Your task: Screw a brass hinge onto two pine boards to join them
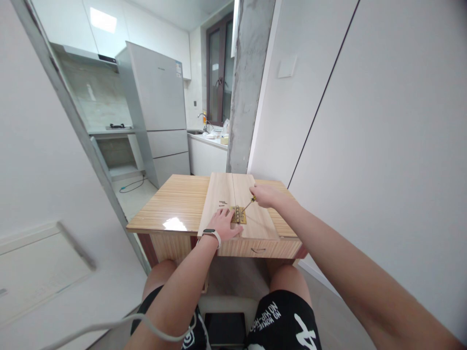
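A silver fridge (164,97) stands left — brown-framed window (214,73) beyond.

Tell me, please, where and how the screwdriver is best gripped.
Probably by its handle, from above right, as the right hand does: the screwdriver slants, its thin shaft running down-left to the brass-coloured hinge.
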Tool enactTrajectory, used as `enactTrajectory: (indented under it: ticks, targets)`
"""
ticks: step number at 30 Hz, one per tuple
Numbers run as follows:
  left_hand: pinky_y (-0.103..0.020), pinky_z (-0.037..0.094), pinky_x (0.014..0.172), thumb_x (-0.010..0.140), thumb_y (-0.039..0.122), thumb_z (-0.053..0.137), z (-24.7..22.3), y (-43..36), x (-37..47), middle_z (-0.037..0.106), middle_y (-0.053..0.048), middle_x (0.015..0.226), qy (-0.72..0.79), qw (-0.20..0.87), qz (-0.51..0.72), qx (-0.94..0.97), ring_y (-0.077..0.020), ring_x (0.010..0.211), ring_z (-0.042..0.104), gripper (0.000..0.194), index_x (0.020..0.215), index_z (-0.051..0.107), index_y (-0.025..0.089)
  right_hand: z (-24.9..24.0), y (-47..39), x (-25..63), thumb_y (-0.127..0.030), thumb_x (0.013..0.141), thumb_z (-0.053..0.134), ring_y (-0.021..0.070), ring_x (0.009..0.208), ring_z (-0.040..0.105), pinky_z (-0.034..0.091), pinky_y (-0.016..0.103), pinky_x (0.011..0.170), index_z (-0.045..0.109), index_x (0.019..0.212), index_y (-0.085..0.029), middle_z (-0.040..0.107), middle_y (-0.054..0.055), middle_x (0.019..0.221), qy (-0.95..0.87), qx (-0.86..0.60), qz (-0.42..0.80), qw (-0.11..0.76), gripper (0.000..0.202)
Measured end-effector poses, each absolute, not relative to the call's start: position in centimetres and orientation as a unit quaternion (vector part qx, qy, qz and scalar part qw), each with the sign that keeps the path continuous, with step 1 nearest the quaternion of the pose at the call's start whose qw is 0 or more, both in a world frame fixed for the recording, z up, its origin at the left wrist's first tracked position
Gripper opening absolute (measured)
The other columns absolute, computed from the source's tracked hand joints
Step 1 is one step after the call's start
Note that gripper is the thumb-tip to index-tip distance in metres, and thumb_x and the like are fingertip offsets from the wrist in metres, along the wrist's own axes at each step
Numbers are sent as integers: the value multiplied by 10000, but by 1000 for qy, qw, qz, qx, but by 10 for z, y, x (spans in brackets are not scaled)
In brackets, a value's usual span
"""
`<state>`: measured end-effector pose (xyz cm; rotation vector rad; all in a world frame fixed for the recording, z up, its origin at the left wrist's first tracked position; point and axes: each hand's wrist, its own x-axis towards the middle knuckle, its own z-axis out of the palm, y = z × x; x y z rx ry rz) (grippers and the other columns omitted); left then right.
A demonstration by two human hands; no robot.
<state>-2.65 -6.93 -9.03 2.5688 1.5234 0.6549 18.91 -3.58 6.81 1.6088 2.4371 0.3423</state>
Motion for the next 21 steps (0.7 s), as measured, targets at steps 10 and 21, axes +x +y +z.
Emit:
enactTrajectory:
  ticks: [10,21]
  targets:
    - [-508,326,1171,861,759,499,-88,-70,-26,499,-128,1472,501,54,211,837,-366,1394,384,821,1504,448,251,63,-36,205,-203,969,581,220,1076,643,453,297,893,739,1041,-211,715,102,1073,860,481,154,73,174]
    - [-503,331,1166,874,761,477,-90,-70,-26,504,-131,1465,500,47,210,839,-358,1385,390,818,1505,449,241,69,-33,189,-293,924,609,277,1039,705,512,339,838,776,1056,-196,758,154,1104,815,558,120,100,234]
